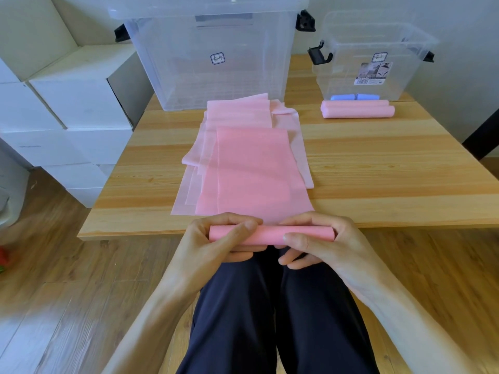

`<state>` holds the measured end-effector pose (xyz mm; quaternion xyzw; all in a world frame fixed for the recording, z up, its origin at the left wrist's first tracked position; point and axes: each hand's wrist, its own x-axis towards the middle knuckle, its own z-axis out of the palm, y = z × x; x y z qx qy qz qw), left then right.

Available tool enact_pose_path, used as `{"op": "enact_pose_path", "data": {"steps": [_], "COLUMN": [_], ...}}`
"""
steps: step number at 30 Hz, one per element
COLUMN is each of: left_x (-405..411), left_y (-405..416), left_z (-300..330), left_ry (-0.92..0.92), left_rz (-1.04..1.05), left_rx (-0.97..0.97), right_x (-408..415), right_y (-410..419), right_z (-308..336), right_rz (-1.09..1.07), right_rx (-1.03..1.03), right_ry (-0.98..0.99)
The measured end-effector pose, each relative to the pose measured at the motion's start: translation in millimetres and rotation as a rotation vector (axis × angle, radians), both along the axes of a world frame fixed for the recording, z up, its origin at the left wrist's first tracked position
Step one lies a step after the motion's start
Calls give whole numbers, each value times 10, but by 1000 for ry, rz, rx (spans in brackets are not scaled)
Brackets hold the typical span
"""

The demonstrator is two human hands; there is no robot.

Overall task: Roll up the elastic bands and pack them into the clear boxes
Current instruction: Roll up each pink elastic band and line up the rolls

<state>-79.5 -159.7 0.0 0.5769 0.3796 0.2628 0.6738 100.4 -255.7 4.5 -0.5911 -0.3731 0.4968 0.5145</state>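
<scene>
A pink elastic band (253, 168) lies flat down the middle of the wooden table (378, 163), its near end wound into a roll (270, 234) at the table's front edge. My left hand (216, 244) grips the roll's left end and my right hand (321, 238) grips its right end, thumbs on top. More pink bands (237, 109) lie underneath and behind. Two finished pink rolls (356, 109) rest in front of the small clear box (370, 63), which holds blue rolls (353, 97). A large lidded clear box (210, 49) stands at the back centre.
White cardboard boxes (54, 103) are stacked to the left of the table. My legs in dark trousers (270, 319) sit below the table's front edge, over a wooden floor. A dark table leg (483, 136) shows at the right edge.
</scene>
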Motion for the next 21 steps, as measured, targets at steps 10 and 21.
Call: {"op": "enact_pose_path", "data": {"steps": [10, 21], "left_x": [-6, -3], "left_y": [-7, -6], "left_z": [-10, 10], "left_ry": [7, -4], "left_rz": [12, 10], "left_rx": [-7, -55], "right_x": [-14, -19], "right_y": [8, 3], "right_z": [-21, -14], "right_rz": [-49, -23], "right_rx": [17, -9], "right_ry": [9, 7]}}
